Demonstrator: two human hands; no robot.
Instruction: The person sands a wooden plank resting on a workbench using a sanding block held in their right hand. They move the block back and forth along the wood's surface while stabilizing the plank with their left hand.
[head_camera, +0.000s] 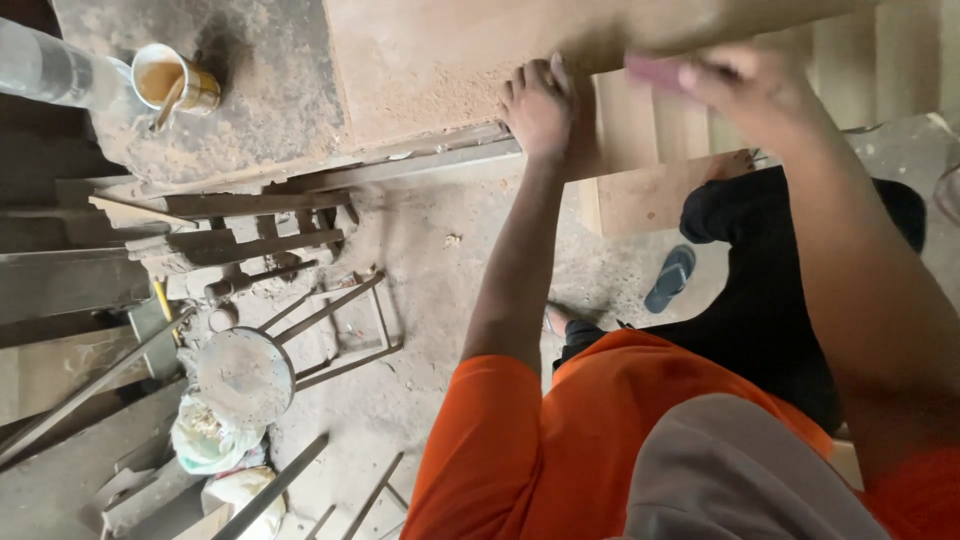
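On the dusty counter, your left hand presses flat, fingers together, on a wooden board; your right hand grips a blurred reddish block.

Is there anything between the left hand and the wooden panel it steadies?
Nothing visible. The left hand lies directly on the edge of the wooden panel, beside the dusty workbench. The right hand is blurred above the panel.

Open, dusty bench top left of the left hand, free as far as the tin cup at the far corner. Right of it, stacked wooden boards blocking the way. Below the bench edge, bare floor, then metal scrap.
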